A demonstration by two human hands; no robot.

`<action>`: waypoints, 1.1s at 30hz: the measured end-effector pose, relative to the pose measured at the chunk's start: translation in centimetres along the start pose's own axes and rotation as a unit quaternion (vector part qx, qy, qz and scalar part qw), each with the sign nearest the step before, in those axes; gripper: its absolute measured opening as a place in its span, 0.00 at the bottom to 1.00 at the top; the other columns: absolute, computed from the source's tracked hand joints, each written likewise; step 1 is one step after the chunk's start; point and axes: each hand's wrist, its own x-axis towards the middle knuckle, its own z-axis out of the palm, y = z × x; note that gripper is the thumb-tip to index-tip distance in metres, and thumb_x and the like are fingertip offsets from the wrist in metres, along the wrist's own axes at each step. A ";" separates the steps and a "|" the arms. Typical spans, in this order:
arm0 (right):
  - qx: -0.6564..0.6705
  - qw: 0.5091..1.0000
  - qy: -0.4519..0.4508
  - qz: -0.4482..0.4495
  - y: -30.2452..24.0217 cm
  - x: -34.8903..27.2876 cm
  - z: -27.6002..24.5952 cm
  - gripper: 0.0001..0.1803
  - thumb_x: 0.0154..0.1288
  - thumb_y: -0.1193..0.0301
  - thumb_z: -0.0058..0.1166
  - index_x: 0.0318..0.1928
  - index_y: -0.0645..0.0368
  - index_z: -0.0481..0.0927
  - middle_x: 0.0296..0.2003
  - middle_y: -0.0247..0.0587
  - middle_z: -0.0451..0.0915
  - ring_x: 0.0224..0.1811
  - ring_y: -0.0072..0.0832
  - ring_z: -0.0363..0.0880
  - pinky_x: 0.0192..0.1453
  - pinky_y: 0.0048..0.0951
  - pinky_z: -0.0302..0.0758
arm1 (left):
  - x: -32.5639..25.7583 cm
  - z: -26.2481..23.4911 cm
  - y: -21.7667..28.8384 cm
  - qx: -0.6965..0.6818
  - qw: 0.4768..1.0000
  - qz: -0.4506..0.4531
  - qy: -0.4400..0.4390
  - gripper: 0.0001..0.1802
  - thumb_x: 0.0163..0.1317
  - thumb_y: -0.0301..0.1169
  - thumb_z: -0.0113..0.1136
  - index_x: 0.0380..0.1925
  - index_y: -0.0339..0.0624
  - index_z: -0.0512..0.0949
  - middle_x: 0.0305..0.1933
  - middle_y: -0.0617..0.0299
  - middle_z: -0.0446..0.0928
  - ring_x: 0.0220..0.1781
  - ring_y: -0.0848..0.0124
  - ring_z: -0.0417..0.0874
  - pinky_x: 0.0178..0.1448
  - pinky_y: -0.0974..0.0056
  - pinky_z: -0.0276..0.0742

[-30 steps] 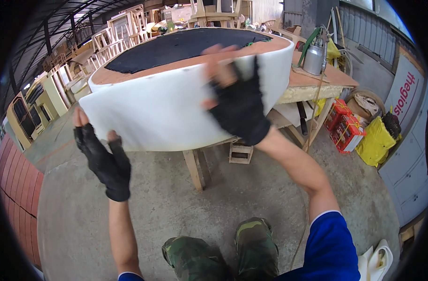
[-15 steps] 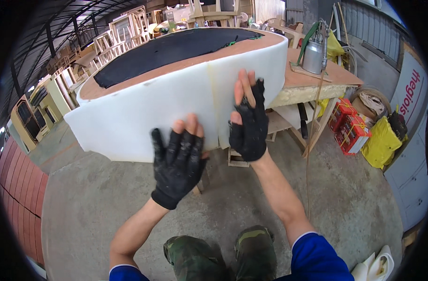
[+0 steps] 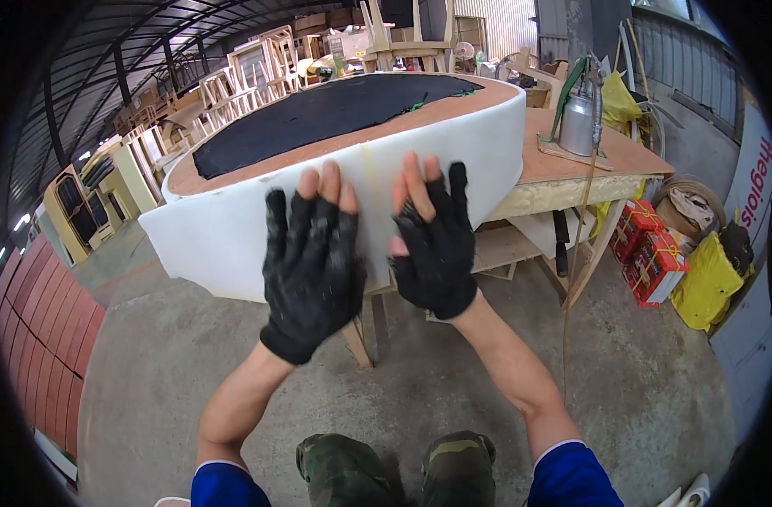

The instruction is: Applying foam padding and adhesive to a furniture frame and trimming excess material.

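Observation:
A big rounded furniture panel lies on a wooden workbench. Its side is wrapped in a thick white foam strip, its top is brown board with a black fabric sheet. My left hand, in a black fingerless glove, lies flat on the foam side with fingers spread. My right hand, gloved the same way, presses flat on the foam just beside it. Both palms rest on the foam near a faint vertical seam; neither hand grips anything.
A metal spray canister stands on the bench at the right. Red boxes and yellow bags lie on the concrete floor at the right. Wooden chair frames are stacked behind. My boots show at the bottom.
My left hand swept from the foam's far left end to the middle, beside my right hand. Both hands now lie flat side by side on the foam.

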 end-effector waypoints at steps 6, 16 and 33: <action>-0.030 0.999 -0.039 -0.011 -0.1 2.0 1.3 0.27 0.63 0.69 0.50 0.62 0.67 0.74 0.76 0.53 0.59 0.81 0.51 0.50 0.78 0.70 0.43 | 2.7 0.3 0.4 0.059 0.996 0.035 0.060 0.38 0.59 0.30 0.60 0.72 0.36 0.67 0.79 0.50 0.61 0.82 0.56 0.57 0.82 0.38 0.43; 0.132 0.981 -0.032 0.141 1.0 -9.7 -7.9 0.15 0.67 0.74 0.48 0.51 0.67 0.77 0.52 0.51 0.80 0.50 0.51 0.78 0.55 0.54 0.75 | 5.3 0.4 1.4 0.139 0.975 0.160 0.062 0.36 0.69 0.38 0.53 0.75 0.39 0.61 0.82 0.46 0.53 0.84 0.47 0.46 0.83 0.38 0.36; -0.323 0.730 -0.298 0.524 31.2 -30.6 -10.2 0.33 0.73 0.75 0.32 0.75 0.34 0.56 0.60 0.64 0.76 0.59 0.55 0.79 0.60 0.51 0.73 | 0.8 0.7 1.6 -0.082 0.994 0.063 0.027 0.37 0.55 0.34 0.68 0.67 0.41 0.72 0.77 0.49 0.65 0.80 0.50 0.61 0.80 0.35 0.51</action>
